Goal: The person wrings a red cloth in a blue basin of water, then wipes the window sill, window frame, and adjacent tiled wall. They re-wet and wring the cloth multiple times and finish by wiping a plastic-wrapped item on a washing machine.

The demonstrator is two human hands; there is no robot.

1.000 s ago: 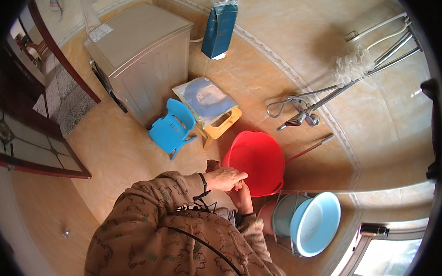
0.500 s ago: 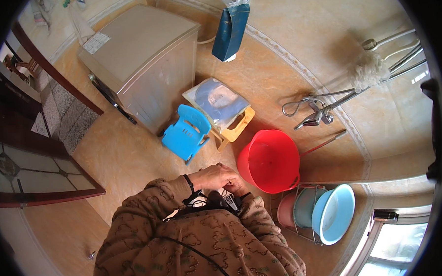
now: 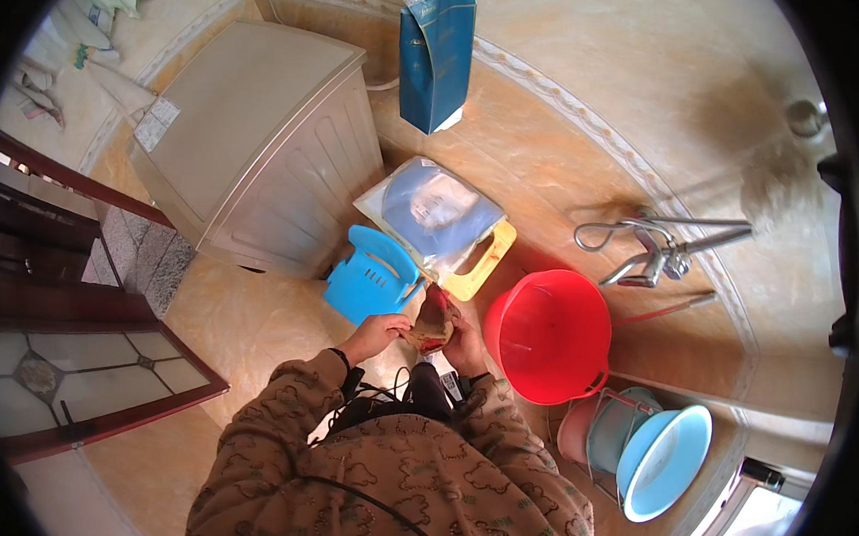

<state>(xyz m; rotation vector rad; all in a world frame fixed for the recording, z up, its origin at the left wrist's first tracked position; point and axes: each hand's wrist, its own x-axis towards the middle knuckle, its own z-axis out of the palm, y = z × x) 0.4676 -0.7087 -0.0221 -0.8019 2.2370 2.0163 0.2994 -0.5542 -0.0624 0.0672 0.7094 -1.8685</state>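
In front of my body both hands are closed on a small brown and red item [image 3: 433, 323]. It looks soft and opens like a pouch or a shoe, but its kind is unclear. My left hand [image 3: 377, 338] pinches its left edge, and my right hand [image 3: 466, 347] grips the right side. Just beyond them stand a small blue plastic chair [image 3: 365, 282] and a yellow stool [image 3: 487, 265], which bears a clear plastic package with something blue inside [image 3: 437, 210]. A red tub [image 3: 555, 334] is close to the right of my right hand.
A beige washing machine [image 3: 251, 122] fills the far left. Beyond the stool is a dark teal bag [image 3: 437, 62]. A metal faucet [image 3: 673, 257] juts from the right wall. A light blue basin [image 3: 666, 464] sits near right, by other buckets. The glass-panelled door [image 3: 99, 378] stands left.
My hands were together, one over the other; now they are apart with the brown and red item visible between them. The whole view has shifted slightly.
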